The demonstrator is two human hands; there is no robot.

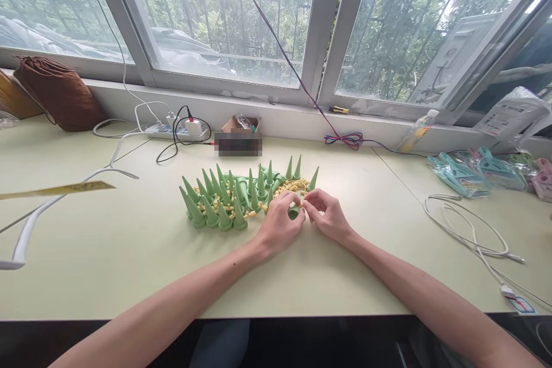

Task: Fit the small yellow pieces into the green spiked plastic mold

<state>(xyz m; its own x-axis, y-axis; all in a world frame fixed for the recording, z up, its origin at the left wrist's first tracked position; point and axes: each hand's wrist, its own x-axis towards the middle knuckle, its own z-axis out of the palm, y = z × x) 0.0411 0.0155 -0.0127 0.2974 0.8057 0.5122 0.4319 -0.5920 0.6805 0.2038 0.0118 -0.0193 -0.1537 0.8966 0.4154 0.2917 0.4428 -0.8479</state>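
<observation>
My left hand (280, 221) is closed round a green plastic cone (294, 213), its round open end turned toward me. Fingertips of my right hand (331, 215) pinch a small yellow plastic piece (301, 204) against that cone; the fingers partly cover it. Left of my hands, several green cone-shaped spikes (224, 215) stand upright in a cluster, with small yellow fittings among them. Just beyond my fingers lies a heap of loose yellow fittings (293, 185). A few more upright cones (314, 178) stand behind the heap, and some others lie on their sides.
Along the window sill are a power strip (176, 131) with cables, a small open box (242, 123) and a bundled wire (345, 140). A white cable (470, 236) and bagged turquoise items (461, 175) lie right. A brown bag (60, 92) stands at the back left.
</observation>
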